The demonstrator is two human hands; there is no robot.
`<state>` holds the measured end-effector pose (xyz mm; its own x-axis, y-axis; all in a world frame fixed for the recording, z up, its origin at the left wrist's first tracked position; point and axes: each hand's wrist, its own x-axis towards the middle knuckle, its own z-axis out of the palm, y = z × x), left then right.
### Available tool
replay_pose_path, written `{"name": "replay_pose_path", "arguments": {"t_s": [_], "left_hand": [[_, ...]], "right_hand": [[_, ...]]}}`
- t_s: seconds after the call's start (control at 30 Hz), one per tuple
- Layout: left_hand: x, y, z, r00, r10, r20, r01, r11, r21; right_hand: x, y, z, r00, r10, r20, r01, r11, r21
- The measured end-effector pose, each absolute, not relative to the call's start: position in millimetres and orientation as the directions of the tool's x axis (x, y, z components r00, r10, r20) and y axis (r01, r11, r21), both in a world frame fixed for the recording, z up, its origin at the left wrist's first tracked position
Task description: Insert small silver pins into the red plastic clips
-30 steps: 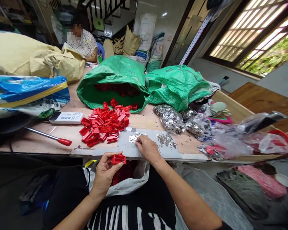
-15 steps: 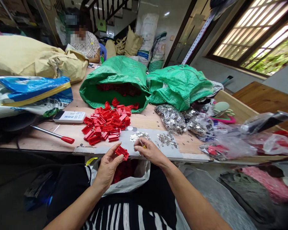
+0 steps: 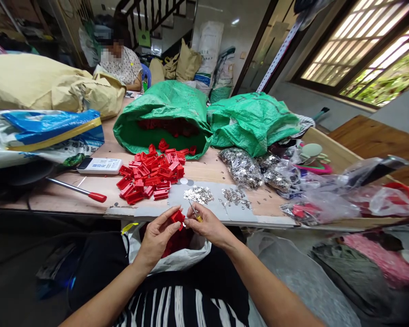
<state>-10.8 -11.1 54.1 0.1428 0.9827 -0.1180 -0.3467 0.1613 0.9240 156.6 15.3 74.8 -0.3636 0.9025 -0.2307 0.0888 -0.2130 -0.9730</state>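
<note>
My left hand (image 3: 158, 237) is closed on a small red plastic part (image 3: 177, 215), held just below the table's front edge. My right hand (image 3: 207, 225) is pinched on a thin metal tool with a yellow handle (image 3: 194, 213), and its fingertips meet the red part. Under both hands a white plastic bag (image 3: 187, 254) with more red parts sits in my lap. On the table (image 3: 54, 195) just ahead lie a pile of red plastic parts (image 3: 152, 177) and small heaps of silvery metal pieces (image 3: 199, 195) on a grey sheet (image 3: 252, 213).
Behind the pile lie an open green sack (image 3: 163, 111) with red parts, a second green sack (image 3: 254, 120) and clear bags of metal pieces (image 3: 241, 168). A remote control (image 3: 100, 165) and a red-handled rod (image 3: 77, 190) lie at left. Another person (image 3: 121, 63) sits at the far end.
My right hand has left the metal pieces on the grey sheet and come back to the red part, now holding the thin tool. My left hand has raised the red part to meet it.
</note>
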Motion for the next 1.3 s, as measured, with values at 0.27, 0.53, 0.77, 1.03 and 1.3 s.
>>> {"name": "replay_pose_path", "arguments": {"t_s": [0.27, 0.53, 0.77, 1.03, 1.3], "left_hand": [[-9, -9, 50, 0.119, 0.971, -0.208, -0.559, 0.238, 0.794], [-9, -8, 55, 0.133, 0.964, -0.228, -0.61, 0.261, 0.748], [-9, -7, 55, 0.156, 0.957, -0.245, -0.587, 0.289, 0.756], [-11, -8, 54, 0.185, 0.949, -0.257, -0.619, 0.315, 0.719], [-12, -7, 50, 0.209, 0.947, -0.243, -0.643, 0.32, 0.696]], "right_hand": [[152, 9, 73, -0.299, 0.933, -0.199, 0.06, -0.19, -0.98], [159, 5, 80, -0.365, 0.929, 0.067, 0.336, 0.199, -0.921], [163, 5, 74, -0.554, 0.807, 0.205, 0.519, 0.527, -0.673], [162, 4, 72, -0.537, 0.804, 0.253, 0.477, 0.537, -0.696], [159, 2, 71, -0.502, 0.828, 0.25, 0.428, 0.489, -0.76]]}}
